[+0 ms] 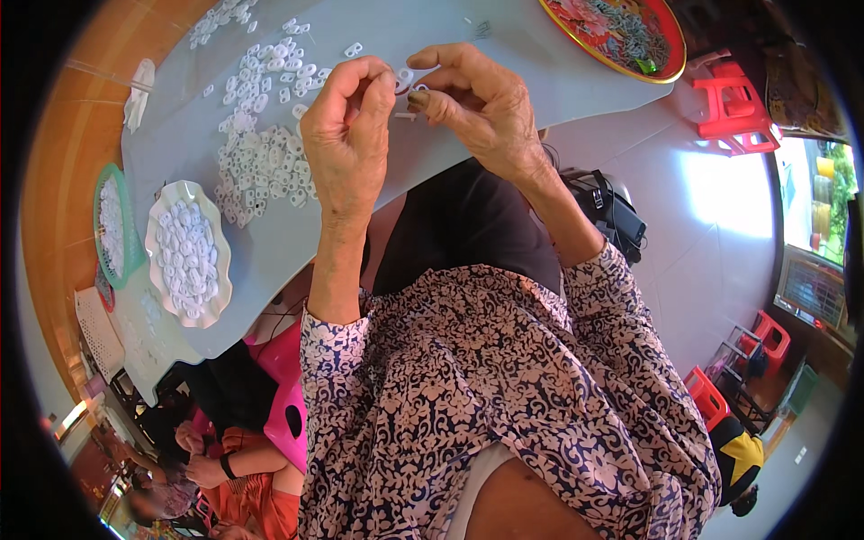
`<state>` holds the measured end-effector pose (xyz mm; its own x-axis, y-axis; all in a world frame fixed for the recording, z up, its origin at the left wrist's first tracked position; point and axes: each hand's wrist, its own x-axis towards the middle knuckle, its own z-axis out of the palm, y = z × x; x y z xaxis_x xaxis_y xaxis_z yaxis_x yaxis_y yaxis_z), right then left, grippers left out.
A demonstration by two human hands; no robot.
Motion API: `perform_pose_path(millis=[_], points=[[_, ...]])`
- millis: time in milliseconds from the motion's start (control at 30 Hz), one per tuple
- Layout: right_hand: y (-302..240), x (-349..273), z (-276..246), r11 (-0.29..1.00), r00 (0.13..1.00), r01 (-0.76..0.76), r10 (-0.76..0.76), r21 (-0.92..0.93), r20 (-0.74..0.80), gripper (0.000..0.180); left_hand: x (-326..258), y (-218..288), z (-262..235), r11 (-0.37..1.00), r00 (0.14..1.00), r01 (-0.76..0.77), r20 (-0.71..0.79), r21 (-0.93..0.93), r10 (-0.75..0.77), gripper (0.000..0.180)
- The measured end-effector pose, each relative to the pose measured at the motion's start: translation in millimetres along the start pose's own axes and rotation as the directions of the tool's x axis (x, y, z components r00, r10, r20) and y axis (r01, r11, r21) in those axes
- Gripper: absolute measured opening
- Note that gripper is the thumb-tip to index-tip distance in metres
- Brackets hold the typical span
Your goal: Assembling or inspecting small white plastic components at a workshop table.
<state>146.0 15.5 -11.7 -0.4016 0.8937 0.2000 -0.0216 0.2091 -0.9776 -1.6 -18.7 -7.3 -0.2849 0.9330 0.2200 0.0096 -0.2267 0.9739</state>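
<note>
Both my hands are raised over the near edge of the grey table, fingertips almost meeting. My left hand (351, 117) is closed in a pinch of thumb and forefinger, beside a small white plastic piece (404, 78) with a hole in it. On the other side, my right hand (481, 108) curls its fingers and thumb around a little white part at the same spot. Which fingertip bears each part is too small to tell fully. Left of my hands lies a spread-out pile of similar white pieces (265, 171), with more loose ones (270, 67) farther back.
A scalloped white bowl (225, 270) of white pieces stands at the left, beside a green basket (135, 234) holding more. A red round tray (675, 54) with small metal parts sits at the far right. Another person in orange (261, 477) sits at lower left.
</note>
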Motion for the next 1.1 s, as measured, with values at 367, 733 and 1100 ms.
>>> perform_pose_path(millis=[367,733,1100], points=[[-0.3,0.7,0.5,0.999,1.0,0.029,-0.028,-0.04,0.014,0.022,2.9,1.0,-4.5,0.965,0.981,-0.175,0.113,0.197,0.155,0.011],[2.5,1.1,2.2,0.998,0.998,0.063,-0.063,0.0,-0.022,0.021,-4.7,7.6,0.2,0.945,0.992,-0.05,0.122,0.324,0.01,0.019],[1.0,-0.4,2.7,0.999,0.998,0.048,-0.048,-0.001,-0.037,0.022,0.3,8.4,-1.9,0.93,0.974,-0.109,0.226,0.351,0.029,0.021]])
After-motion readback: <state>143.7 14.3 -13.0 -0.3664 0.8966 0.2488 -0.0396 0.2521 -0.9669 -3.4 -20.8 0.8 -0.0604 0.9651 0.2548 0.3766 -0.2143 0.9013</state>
